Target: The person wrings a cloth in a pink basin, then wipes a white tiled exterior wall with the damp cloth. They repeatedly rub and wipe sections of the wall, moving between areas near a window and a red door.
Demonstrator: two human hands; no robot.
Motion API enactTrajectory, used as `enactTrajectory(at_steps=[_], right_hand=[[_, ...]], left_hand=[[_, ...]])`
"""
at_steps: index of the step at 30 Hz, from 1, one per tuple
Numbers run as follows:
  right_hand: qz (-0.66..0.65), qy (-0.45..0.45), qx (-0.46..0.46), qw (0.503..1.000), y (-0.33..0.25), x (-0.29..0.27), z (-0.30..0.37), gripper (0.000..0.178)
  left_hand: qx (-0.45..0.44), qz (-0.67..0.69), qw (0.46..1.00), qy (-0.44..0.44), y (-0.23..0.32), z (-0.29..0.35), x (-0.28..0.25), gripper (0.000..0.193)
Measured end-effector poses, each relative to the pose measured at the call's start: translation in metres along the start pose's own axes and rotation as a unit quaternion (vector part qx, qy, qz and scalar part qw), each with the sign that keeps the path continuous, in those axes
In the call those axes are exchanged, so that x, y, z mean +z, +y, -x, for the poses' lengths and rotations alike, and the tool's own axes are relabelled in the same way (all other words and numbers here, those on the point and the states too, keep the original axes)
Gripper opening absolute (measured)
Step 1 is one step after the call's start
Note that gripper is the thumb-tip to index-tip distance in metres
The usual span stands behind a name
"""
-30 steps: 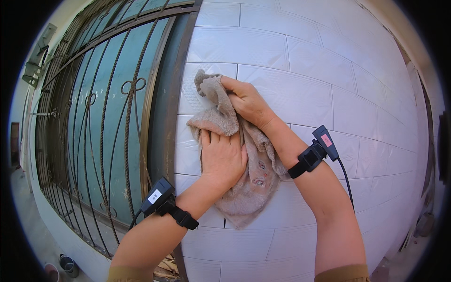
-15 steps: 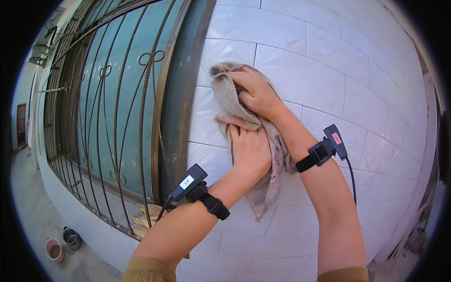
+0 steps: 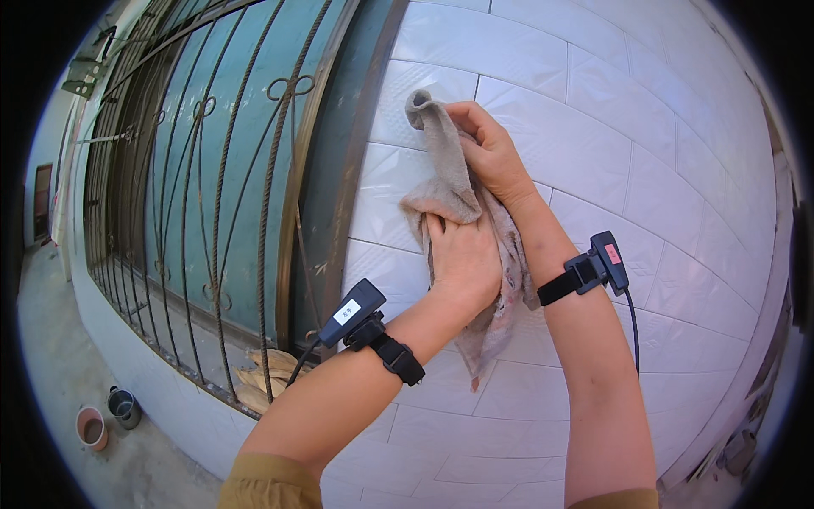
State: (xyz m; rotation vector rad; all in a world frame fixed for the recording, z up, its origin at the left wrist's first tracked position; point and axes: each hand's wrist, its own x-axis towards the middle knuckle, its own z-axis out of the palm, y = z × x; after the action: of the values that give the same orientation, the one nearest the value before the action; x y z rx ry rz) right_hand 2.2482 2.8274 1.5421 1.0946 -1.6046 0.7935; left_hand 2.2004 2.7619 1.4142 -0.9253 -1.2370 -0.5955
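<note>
A damp-looking grey-beige cloth (image 3: 445,182) is bunched against the white tiled wall (image 3: 610,170), just right of the window frame. Its top end curls over in a loose roll, and a stained tail hangs below. The upper right edge is in my right hand (image 3: 498,157), with thumb and fingers bent around it. Lower down, my left hand (image 3: 466,259) grips the cloth, its fingertips tucked out of sight under a fold. Each forearm wears a black strap with a small box and cable, the left device (image 3: 352,312) and the right device (image 3: 608,260).
Rusty twisted window bars (image 3: 225,187) stand out at the left, in front of blue-green panes (image 3: 254,153). Tan husk-like pieces (image 3: 267,373) lie on the sill. A pink bucket (image 3: 91,428) and a dark bucket (image 3: 125,407) stand on the floor at lower left.
My right hand has lifted slightly up and right, drawing the cloth's upper part off its flatter spread into a narrower, upright fold. My left hand has shifted slightly right with the cloth.
</note>
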Motion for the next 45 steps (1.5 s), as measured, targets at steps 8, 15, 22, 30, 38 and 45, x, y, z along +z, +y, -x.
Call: enactTrajectory(at_steps=[8,15,22,30,38,45], right_hand=[[0.311,0.039,-0.206,0.927,0.016,0.024,0.015,0.027],[0.487,0.09,-0.294,0.817,0.018,-0.019,0.022,0.017],[0.667,0.196,-0.27,0.666,-0.023,-0.072,0.117,0.014],[0.717,0.332,-0.172,0.589,-0.035,-0.074,0.169,0.019],[0.679,0.363,-0.197,0.607,0.007,-0.032,0.121,0.018],[0.759,0.387,-0.141,0.505,0.055,0.002,0.1,0.012]], left_hand=[[0.037,-0.077,0.99,-0.113,-0.036,0.014,0.008,0.052],[0.085,-0.121,0.989,0.015,-0.046,0.013,0.017,0.068],[0.213,-0.077,0.971,0.076,-0.024,0.004,0.012,0.074],[0.343,-0.018,0.936,0.082,-0.01,0.008,0.002,0.072],[0.323,-0.066,0.942,0.057,-0.053,0.006,0.0,0.064],[0.297,-0.168,0.94,0.008,-0.098,0.001,-0.008,0.065]])
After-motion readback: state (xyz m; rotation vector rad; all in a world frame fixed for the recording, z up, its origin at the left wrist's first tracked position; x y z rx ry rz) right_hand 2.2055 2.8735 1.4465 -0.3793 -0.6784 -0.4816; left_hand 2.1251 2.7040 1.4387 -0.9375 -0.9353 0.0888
